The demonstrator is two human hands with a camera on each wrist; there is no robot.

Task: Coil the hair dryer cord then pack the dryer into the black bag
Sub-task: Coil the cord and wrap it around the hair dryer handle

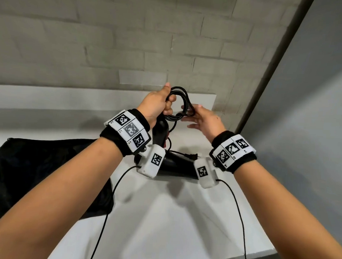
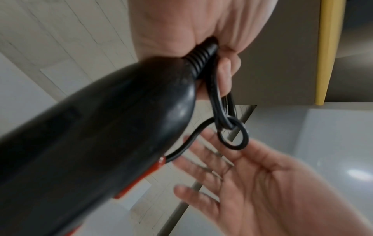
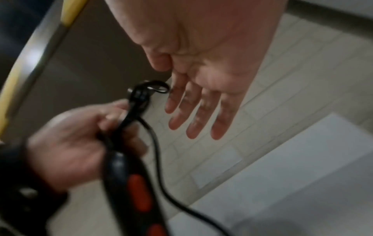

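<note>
My left hand (image 1: 159,103) grips the end of the black hair dryer's handle (image 1: 162,131) together with the coiled loops of its black cord (image 1: 180,104), held up above the table. The dryer's body (image 1: 176,165) hangs low between my wrists, partly hidden by the wrist cameras. The cord's plug (image 1: 192,155) dangles beside it. My right hand (image 1: 202,117) is flat with straight fingers (image 3: 193,111), just right of the coil, holding nothing. The handle (image 2: 101,127) with its red switch (image 3: 139,193) fills the left wrist view. The black bag (image 1: 35,173) lies crumpled at the left on the table.
A white table (image 1: 171,218) spreads below my arms, with a raised white ledge (image 1: 88,97) along a grey brick wall. A grey panel (image 1: 316,97) stands at the right. Thin black sensor wires (image 1: 106,215) trail from both wrist cameras.
</note>
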